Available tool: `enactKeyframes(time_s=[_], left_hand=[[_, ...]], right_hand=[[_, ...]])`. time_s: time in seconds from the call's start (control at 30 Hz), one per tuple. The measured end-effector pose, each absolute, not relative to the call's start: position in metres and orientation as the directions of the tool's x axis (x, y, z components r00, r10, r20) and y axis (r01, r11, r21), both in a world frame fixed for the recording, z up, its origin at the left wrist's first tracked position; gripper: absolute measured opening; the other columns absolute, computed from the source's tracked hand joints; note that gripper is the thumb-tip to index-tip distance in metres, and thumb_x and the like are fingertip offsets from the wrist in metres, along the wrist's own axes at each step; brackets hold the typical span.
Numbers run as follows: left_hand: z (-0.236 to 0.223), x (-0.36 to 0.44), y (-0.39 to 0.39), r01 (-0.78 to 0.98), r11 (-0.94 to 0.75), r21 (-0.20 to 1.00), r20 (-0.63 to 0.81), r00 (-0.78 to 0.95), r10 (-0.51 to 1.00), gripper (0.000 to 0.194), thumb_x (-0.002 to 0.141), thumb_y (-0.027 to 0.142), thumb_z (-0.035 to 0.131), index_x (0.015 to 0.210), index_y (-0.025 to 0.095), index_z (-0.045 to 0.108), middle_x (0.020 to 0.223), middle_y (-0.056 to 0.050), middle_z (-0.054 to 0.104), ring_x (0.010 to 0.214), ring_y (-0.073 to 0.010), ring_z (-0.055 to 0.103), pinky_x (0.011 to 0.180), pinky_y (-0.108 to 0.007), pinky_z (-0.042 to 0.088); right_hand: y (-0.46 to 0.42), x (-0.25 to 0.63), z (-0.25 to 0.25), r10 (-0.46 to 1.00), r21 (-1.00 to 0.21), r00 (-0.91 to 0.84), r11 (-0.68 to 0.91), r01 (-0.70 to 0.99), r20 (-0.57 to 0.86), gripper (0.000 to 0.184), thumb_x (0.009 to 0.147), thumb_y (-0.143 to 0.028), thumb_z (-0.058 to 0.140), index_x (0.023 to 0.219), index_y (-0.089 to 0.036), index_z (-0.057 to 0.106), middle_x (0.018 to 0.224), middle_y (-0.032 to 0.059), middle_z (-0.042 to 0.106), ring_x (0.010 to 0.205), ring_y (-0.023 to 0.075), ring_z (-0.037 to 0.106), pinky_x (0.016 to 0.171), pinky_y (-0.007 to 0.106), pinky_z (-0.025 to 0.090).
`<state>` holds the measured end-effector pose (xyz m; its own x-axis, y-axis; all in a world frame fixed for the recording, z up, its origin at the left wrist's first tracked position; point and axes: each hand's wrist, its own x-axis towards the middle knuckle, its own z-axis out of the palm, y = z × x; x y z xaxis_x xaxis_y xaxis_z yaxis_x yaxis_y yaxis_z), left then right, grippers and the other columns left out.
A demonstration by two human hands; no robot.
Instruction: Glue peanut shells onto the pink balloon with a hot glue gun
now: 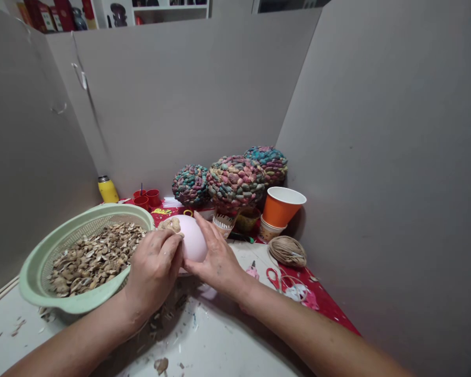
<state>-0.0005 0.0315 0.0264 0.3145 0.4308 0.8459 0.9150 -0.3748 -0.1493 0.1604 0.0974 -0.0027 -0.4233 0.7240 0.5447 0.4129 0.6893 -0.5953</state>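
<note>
A pale pink balloon (193, 240) is held over the table between my hands. Tan shell pieces (169, 225) form a small patch on its upper left side. The fingers of my left hand (154, 264) are pinched together against the balloon just below that patch; what they hold, if anything, is hidden. My right hand (219, 260) grips the balloon's right side, thumb low and fingers near the top. Left of my hands stands a pale green colander (30, 285) filled with loose nut shell halves (98, 256).
Behind are several colourful shell-covered balls (235, 180), an orange paper cup (283, 207), red cups (153, 197) and a yellow bottle (108, 189). To the right lie a twine coil (287, 251) and red scissors (273, 278). Grey panels (188, 94) enclose the table; shell scraps (161, 365) lie in front.
</note>
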Motion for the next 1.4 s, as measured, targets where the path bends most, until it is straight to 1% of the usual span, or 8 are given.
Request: enactKeyframes(time_s=[0.33,0.5,0.63,0.77,0.9,1.2,1.3,1.4], left_hand=[[0.027,0.0,0.027,0.881,-0.472,-0.021,0.866,0.252,0.431,0.035,0.088,0.01,0.062,0.121,0.018,0.054,0.117,-0.015,0.065,0.109,-0.0281,0.061,0.097,-0.047,0.049],[0.02,-0.001,0.029,0.868,-0.457,0.195,0.886,0.045,0.462,0.049,0.09,0.02,0.062,0.136,0.021,0.046,0.137,-0.018,0.055,0.13,-0.0318,0.05,0.109,-0.056,0.039],[0.008,-0.005,0.038,0.782,-0.466,0.413,0.799,-0.066,0.598,0.053,0.1,0.03,0.048,0.15,0.027,0.034,0.157,-0.015,0.038,0.147,-0.0293,0.032,0.118,-0.058,0.028],[0.003,-0.007,0.045,0.695,-0.468,0.546,0.744,-0.145,0.652,0.046,0.104,0.032,0.037,0.15,0.032,0.039,0.159,-0.008,0.039,0.149,-0.0253,0.03,0.122,-0.055,0.025],[0.002,-0.007,0.051,0.645,-0.469,0.604,0.704,-0.155,0.693,0.044,0.104,0.034,0.038,0.147,0.031,0.046,0.157,-0.008,0.043,0.147,-0.0252,0.035,0.122,-0.056,0.025],[-0.006,-0.003,0.057,0.63,-0.493,0.6,0.693,-0.102,0.714,0.038,0.103,0.03,0.042,0.136,0.025,0.057,0.148,-0.012,0.053,0.14,-0.0279,0.045,0.117,-0.06,0.033],[-0.007,-0.003,0.057,0.618,-0.493,0.613,0.685,-0.103,0.721,0.037,0.103,0.03,0.042,0.136,0.024,0.057,0.148,-0.012,0.053,0.139,-0.0274,0.046,0.117,-0.058,0.034],[-0.007,-0.002,0.056,0.619,-0.489,0.614,0.681,-0.103,0.725,0.037,0.103,0.031,0.041,0.135,0.023,0.058,0.146,-0.013,0.054,0.138,-0.0267,0.047,0.117,-0.056,0.035]], right_hand=[[0.097,0.162,-0.002,0.742,-0.624,-0.392,0.67,0.404,0.543,0.095,0.073,-0.033,0.076,0.154,-0.018,0.028,0.15,0.0169,0.043,0.138,0.0328,0.043,0.115,0.053,0.037],[0.097,0.164,-0.001,0.74,-0.633,-0.379,0.672,0.384,0.556,0.098,0.074,-0.039,0.079,0.154,-0.021,0.027,0.149,0.0159,0.044,0.138,0.0325,0.043,0.115,0.053,0.037],[0.098,0.164,-0.001,0.753,-0.665,-0.343,0.658,0.354,0.562,0.098,0.074,-0.045,0.079,0.154,-0.021,0.027,0.15,0.0155,0.044,0.139,0.0323,0.041,0.116,0.054,0.035],[0.1,0.164,-0.003,0.741,-0.665,-0.365,0.669,0.331,0.564,0.098,0.072,-0.043,0.08,0.154,-0.022,0.029,0.15,0.0145,0.044,0.139,0.0325,0.042,0.116,0.053,0.034],[0.105,0.166,-0.005,0.725,-0.646,-0.4,0.685,0.337,0.561,0.098,0.073,-0.042,0.079,0.154,-0.02,0.029,0.15,0.016,0.043,0.138,0.0315,0.043,0.116,0.052,0.035],[0.115,0.179,-0.005,0.683,-0.605,-0.581,0.706,0.368,0.443,0.104,0.073,-0.048,0.08,0.156,-0.018,0.026,0.158,0.018,0.034,0.144,0.0334,0.034,0.117,0.054,0.031],[0.117,0.189,0.002,0.63,-0.544,-0.557,0.768,0.339,0.542,0.085,0.08,-0.05,0.075,0.15,-0.022,0.038,0.15,0.0159,0.046,0.138,0.0326,0.044,0.113,0.055,0.037],[0.112,0.195,0.013,0.45,-0.364,-0.439,0.892,0.268,0.778,0.038,0.092,-0.035,0.065,0.129,-0.024,0.06,0.12,0.0107,0.067,0.112,0.0253,0.063,0.098,0.045,0.051]])
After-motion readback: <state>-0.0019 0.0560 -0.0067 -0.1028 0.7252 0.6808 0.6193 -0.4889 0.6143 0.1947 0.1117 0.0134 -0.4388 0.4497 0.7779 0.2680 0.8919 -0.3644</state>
